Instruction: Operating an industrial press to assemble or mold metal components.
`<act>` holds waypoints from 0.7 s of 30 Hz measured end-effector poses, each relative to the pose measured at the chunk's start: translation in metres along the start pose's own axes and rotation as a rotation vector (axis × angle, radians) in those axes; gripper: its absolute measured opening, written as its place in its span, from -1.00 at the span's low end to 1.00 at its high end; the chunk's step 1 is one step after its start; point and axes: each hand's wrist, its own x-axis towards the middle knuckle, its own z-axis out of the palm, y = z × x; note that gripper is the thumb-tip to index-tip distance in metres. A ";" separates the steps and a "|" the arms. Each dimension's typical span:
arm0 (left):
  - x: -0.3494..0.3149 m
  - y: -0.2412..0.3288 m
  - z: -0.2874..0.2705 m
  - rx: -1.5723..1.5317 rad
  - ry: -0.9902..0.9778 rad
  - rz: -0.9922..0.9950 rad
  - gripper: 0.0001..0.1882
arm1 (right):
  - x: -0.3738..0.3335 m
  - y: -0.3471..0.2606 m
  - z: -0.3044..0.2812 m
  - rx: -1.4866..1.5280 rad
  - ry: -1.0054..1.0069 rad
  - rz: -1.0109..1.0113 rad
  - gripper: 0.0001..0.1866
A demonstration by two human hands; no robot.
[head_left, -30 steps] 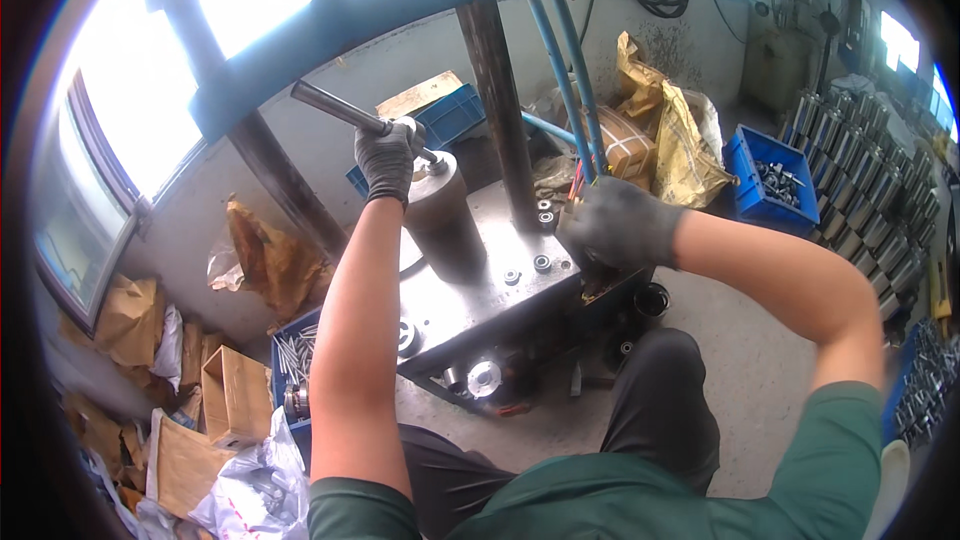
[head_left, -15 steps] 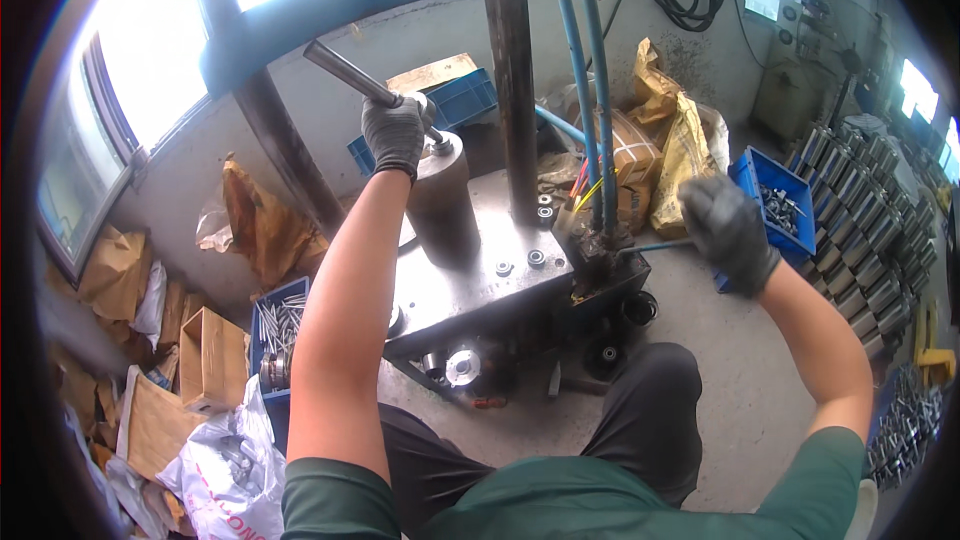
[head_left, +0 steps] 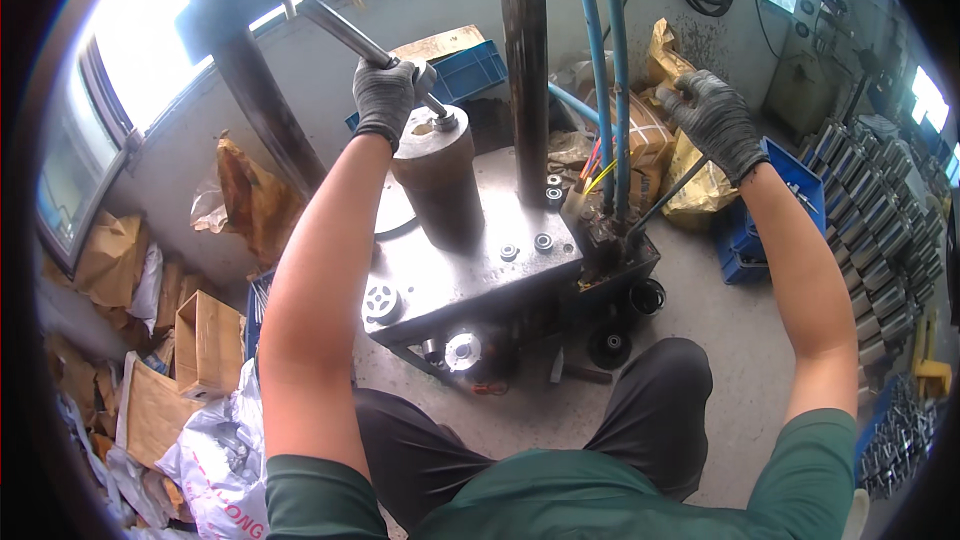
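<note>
My left hand [head_left: 384, 98], in a grey glove, is closed round a slanted metal shaft [head_left: 345, 30] with collars on it. The shaft's lower end meets a ring on top of a thick upright metal cylinder [head_left: 440, 185], which stands on the steel bench plate [head_left: 450, 270]. My right hand [head_left: 715, 122], also gloved, is loosely curled at the upper end of a thin dark lever [head_left: 668, 197]. That lever slants up from a greasy pump base [head_left: 605, 240] beside the plate. The palm hides the lever's end. Small bearings [head_left: 543, 241] and a slotted disc [head_left: 382, 304] lie on the plate.
Dark posts [head_left: 524, 70] and blue pipes [head_left: 619, 90] rise behind the plate. To the right are blue bins [head_left: 745, 265] and stacked metal cylinders [head_left: 870, 210]. Cardboard, a wooden box [head_left: 210, 345] and a white sack [head_left: 225, 465] crowd the left. A hammer [head_left: 583, 373] lies below.
My right hand has risen, and the lever has swung from nearly level to a steep slant. My left hand still holds the shaft. The view has shifted slightly.
</note>
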 end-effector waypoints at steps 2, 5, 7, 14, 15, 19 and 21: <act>0.012 -0.005 -0.001 0.105 -0.044 0.019 -0.82 | 0.000 -0.002 -0.001 0.003 -0.016 0.023 -0.59; 0.012 0.000 0.010 0.139 -0.084 -0.027 -0.80 | 0.000 -0.001 -0.004 -0.069 -0.110 0.112 -0.64; 0.016 0.003 0.015 0.120 -0.095 -0.051 -0.80 | 0.000 0.009 -0.001 -0.173 -0.133 0.062 -0.59; 0.016 0.013 0.020 0.736 -0.170 0.271 -0.67 | -0.023 0.004 -0.016 -0.155 -0.098 -0.049 -0.64; 0.019 0.012 0.024 0.699 -0.178 0.215 -0.69 | -0.029 0.002 -0.019 -0.100 -0.081 -0.074 -0.66; 0.036 0.004 0.038 0.548 -0.293 0.058 -0.70 | -0.064 -0.012 -0.046 0.015 -0.139 -0.054 -0.73; 0.033 0.011 0.037 0.625 -0.298 0.092 -0.70 | -0.084 -0.014 -0.052 0.011 -0.220 -0.061 -0.78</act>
